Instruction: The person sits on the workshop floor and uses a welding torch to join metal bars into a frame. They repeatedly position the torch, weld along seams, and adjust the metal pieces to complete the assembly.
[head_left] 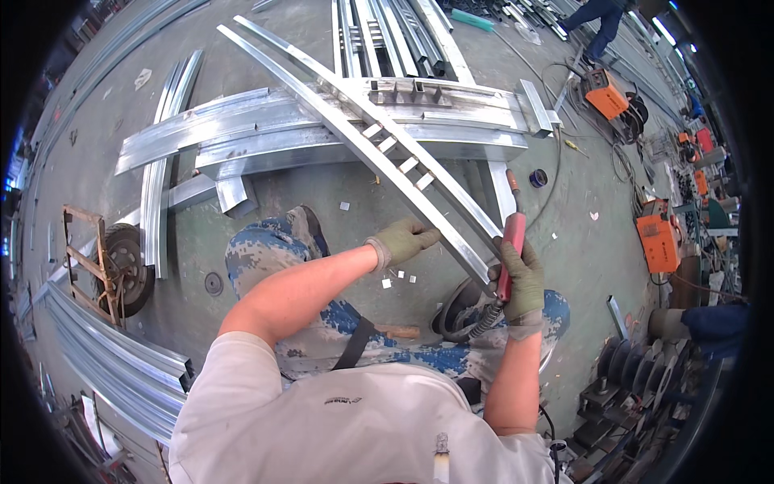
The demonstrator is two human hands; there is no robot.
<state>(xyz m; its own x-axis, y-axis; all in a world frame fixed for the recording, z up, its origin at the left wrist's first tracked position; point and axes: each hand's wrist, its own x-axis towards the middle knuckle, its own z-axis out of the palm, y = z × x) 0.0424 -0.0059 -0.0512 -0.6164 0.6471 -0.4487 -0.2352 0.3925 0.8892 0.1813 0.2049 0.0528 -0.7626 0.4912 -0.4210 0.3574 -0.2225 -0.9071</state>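
Observation:
My right hand (524, 284), in an olive work glove, is wrapped round the red handle of a welding torch (513, 246). The torch's nozzle points away from me, and its coiled cable runs down by my knee. Two long galvanised steel tubes (379, 157), joined by several short crosspieces (409, 165), lie slantwise from the far left down to my right hand. My left hand (401, 242), gloved too, reaches to the nearer tube's edge with fingers stretched out. Whether its fingertips touch the tube I cannot tell.
The tubes rest across a stack of wide steel beams (282, 133). Orange welding machines (657, 242) stand at the right. A wheeled frame (121, 270) and stacked steel profiles (113, 339) are at the left. A dark-clothed person (601, 24) stands at the far right. Small metal squares (387, 283) lie on the floor.

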